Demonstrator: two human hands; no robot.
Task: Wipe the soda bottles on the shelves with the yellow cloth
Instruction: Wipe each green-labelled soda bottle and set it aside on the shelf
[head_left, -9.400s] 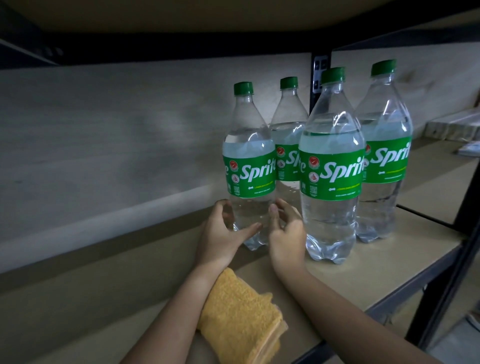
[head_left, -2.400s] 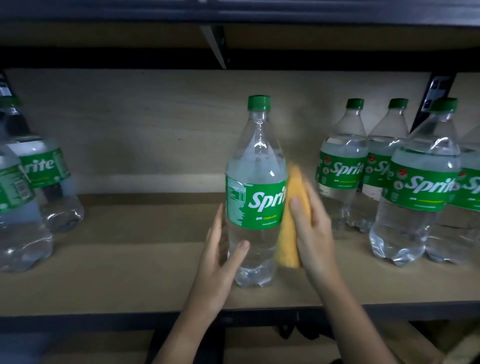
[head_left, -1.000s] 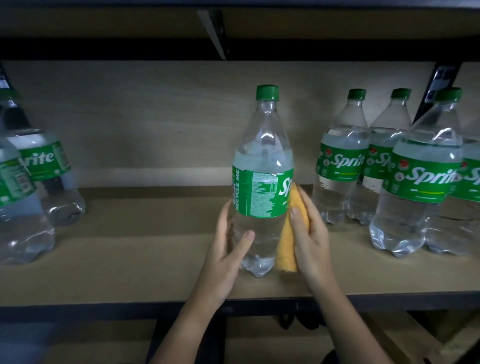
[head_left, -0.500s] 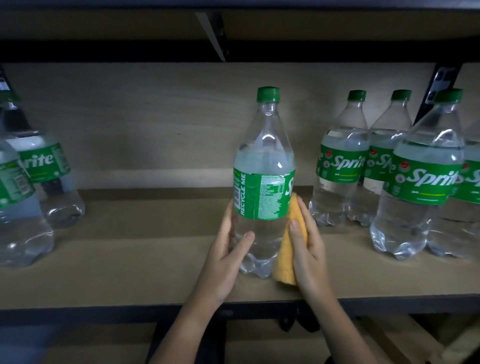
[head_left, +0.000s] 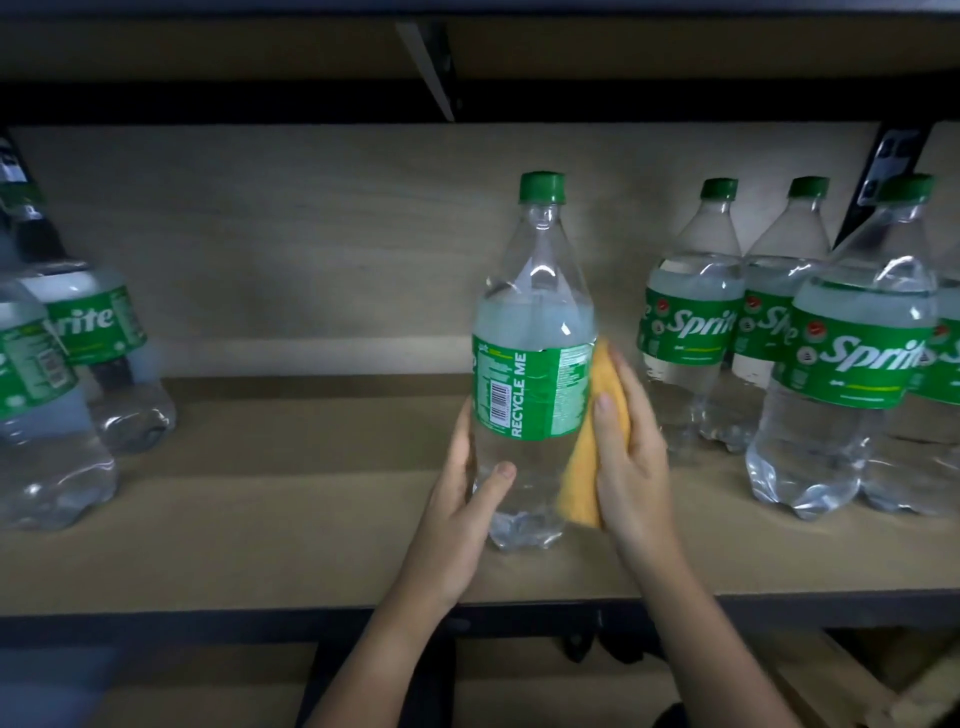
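Note:
A clear soda bottle (head_left: 535, 332) with a green cap and green label stands upright in the middle of the wooden shelf (head_left: 260, 519), its barcode side facing me. My left hand (head_left: 460, 504) wraps its lower body from the left. My right hand (head_left: 628, 457) presses the folded yellow cloth (head_left: 589, 467) flat against the bottle's right side, at label height and below.
Several more soda bottles (head_left: 841, 358) stand grouped at the right of the shelf, two others (head_left: 88, 353) at the left edge. A shelf board hangs close above the caps. A black metal rail (head_left: 208, 618) fronts the shelf, and a lower shelf shows beneath.
The bottle has turned, so its barcode and "RECYCLE ME" side has come further round to face me. My right hand with the cloth has slid slightly up its right side.

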